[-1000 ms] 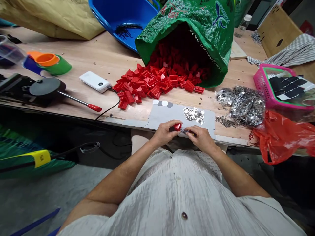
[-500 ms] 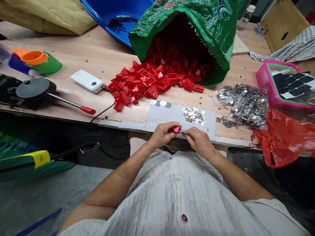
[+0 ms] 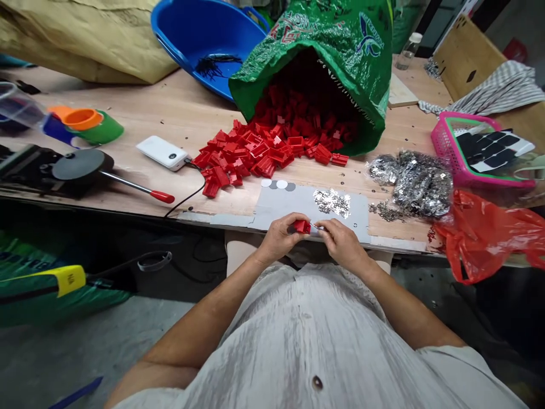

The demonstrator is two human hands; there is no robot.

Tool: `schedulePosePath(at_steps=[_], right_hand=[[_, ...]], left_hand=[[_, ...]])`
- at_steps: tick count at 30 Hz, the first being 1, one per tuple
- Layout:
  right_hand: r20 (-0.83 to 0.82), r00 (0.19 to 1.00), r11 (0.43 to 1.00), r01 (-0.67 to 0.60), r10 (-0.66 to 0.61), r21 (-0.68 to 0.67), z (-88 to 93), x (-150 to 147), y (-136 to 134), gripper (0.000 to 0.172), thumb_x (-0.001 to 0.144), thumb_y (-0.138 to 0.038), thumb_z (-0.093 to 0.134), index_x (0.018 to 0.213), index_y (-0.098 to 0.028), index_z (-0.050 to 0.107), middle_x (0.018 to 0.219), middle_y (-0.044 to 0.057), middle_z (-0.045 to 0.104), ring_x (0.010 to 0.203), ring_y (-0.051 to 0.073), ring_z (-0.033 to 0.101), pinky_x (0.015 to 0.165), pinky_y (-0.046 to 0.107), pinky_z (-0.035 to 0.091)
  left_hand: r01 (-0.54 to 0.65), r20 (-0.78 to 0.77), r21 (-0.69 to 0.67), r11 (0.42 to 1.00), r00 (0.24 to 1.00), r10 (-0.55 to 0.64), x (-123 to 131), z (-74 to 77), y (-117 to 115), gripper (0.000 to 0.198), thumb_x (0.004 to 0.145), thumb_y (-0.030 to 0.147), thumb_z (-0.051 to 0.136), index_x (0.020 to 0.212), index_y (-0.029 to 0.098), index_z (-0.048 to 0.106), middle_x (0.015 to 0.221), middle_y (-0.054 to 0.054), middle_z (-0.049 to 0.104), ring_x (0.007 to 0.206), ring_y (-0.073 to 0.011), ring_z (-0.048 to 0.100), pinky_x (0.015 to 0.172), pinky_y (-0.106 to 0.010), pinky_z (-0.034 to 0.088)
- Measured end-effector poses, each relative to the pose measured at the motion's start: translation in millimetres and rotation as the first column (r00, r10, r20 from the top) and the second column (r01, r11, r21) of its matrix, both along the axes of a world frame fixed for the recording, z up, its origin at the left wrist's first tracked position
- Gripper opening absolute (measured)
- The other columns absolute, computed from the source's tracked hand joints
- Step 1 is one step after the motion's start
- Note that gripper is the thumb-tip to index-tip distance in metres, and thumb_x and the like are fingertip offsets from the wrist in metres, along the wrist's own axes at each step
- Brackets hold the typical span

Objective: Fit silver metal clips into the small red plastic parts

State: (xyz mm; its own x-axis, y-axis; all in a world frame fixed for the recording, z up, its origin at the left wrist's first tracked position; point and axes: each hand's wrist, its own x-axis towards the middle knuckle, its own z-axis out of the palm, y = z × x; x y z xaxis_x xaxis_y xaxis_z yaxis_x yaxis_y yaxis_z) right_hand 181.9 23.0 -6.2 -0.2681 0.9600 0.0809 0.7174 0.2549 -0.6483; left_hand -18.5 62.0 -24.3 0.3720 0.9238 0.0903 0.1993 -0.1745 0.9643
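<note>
Between the fingers of my left hand [image 3: 281, 236] is a small red plastic housing [image 3: 302, 226], held at the table's front edge. My right hand [image 3: 340, 238] pinches a thin metal tool [image 3: 315, 226], its tip pointing at the housing; I cannot make out its exact kind. Both hands are over the near edge of a grey sheet [image 3: 289, 204]. On that sheet, just beyond my right hand, lies a pile of small shiny metal pieces [image 3: 332, 203]. Farther off, a heap of similar red housings [image 3: 242, 150] spills from a green woven sack [image 3: 306, 40].
At left are a hand press with a red-tipped lever [image 3: 162, 196] and a white power bank [image 3: 164, 153] with a cable. A blue basin [image 3: 170, 34] stands behind. To the right are plastic bags of metal pieces [image 3: 421, 184], a pink basket [image 3: 443, 142] and a red plastic bag [image 3: 489, 233].
The view has shifted a little. The red housing has turned in my left hand, and the metal tool's tip now sits slightly higher beside it. Both hands keep their holds.
</note>
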Motion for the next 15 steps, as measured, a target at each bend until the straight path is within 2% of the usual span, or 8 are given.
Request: schedulePosePath(at_steps=[3, 6, 8, 11, 13, 15], right_hand=[[-0.144, 0.99, 1.0, -0.013, 0.01, -0.022, 4.0, 6, -4, 0.02, 0.097, -0.024, 0.042, 0.113, -0.022, 0.055, 0.103, 0.007, 0.066, 0.092, 0.02, 0.062, 0.08, 0.032, 0.046], [-0.234, 0.97, 0.988, -0.096, 0.065, -0.121, 12.4, 7, -9, 0.026, 0.099, -0.028, 0.039, 0.122, -0.024, 0.049, 0.091, 0.002, 0.068, 0.082, 0.018, 0.063, 0.078, 0.031, 0.046], [-0.251, 0.961, 0.978, -0.153, 0.113, -0.145, 19.1, 5, -11, 0.035, 0.1, -0.03, 0.038, 0.135, -0.026, 0.043, 0.084, 0.0, 0.069, 0.08, 0.017, 0.064, 0.078, 0.03, 0.045], [-0.238, 0.959, 0.973, -0.188, 0.153, -0.136, 27.4, 0, -12, 0.043, 0.101, -0.034, 0.038, 0.144, -0.03, 0.037, 0.078, -0.003, 0.067, 0.075, 0.016, 0.063, 0.077, 0.029, 0.045], [-0.228, 0.959, 0.974, -0.196, 0.166, -0.116, 31.1, -3, -12, 0.042, 0.101, -0.037, 0.039, 0.142, -0.032, 0.041, 0.074, -0.003, 0.065, 0.07, 0.016, 0.061, 0.074, 0.028, 0.045], [-0.222, 0.96, 0.976, -0.196, 0.172, -0.094, 34.0, -5, -12, 0.038, 0.101, -0.039, 0.038, 0.137, -0.033, 0.049, 0.073, -0.002, 0.064, 0.068, 0.016, 0.061, 0.072, 0.028, 0.045]], left_hand=[[-0.048, 0.163, -0.074, 0.996, 0.985, 0.06, 0, 6.5, -9, 0.03, 0.068, 0.02, 0.079, 0.096, 0.019, 0.067, 0.098, -0.006, 0.069, 0.093, -0.0192, 0.063, 0.088, -0.03, 0.047], [-0.049, 0.381, -0.227, 0.973, 0.915, 0.134, 4, 16.4, -17, 0.04, 0.067, 0.021, 0.081, 0.103, 0.021, 0.064, 0.096, -0.002, 0.067, 0.09, -0.0158, 0.063, 0.085, -0.028, 0.048], [0.019, 0.51, -0.371, 0.928, 0.84, 0.187, 6, 23.6, -22, 0.038, 0.071, 0.025, 0.08, 0.105, 0.022, 0.062, 0.094, -0.001, 0.067, 0.087, -0.0138, 0.064, 0.084, -0.027, 0.049], [0.166, 0.633, -0.541, 0.825, 0.726, 0.269, 10, 32.4, -28, 0.023, 0.076, 0.031, 0.077, 0.084, 0.017, 0.061, 0.089, -0.001, 0.068, 0.084, -0.0126, 0.065, 0.082, -0.026, 0.051], [0.235, 0.676, -0.591, 0.771, 0.666, 0.315, 12, 35.7, -32, 0.026, 0.075, 0.03, 0.078, 0.073, 0.016, 0.056, 0.08, 0.0, 0.066, 0.078, -0.0115, 0.064, 0.079, -0.026, 0.052], [0.269, 0.696, -0.619, 0.738, 0.622, 0.358, 13, 36.8, -35, 0.027, 0.076, 0.029, 0.078, 0.07, 0.016, 0.054, 0.075, 0.0, 0.065, 0.074, -0.0109, 0.064, 0.079, -0.026, 0.054]])
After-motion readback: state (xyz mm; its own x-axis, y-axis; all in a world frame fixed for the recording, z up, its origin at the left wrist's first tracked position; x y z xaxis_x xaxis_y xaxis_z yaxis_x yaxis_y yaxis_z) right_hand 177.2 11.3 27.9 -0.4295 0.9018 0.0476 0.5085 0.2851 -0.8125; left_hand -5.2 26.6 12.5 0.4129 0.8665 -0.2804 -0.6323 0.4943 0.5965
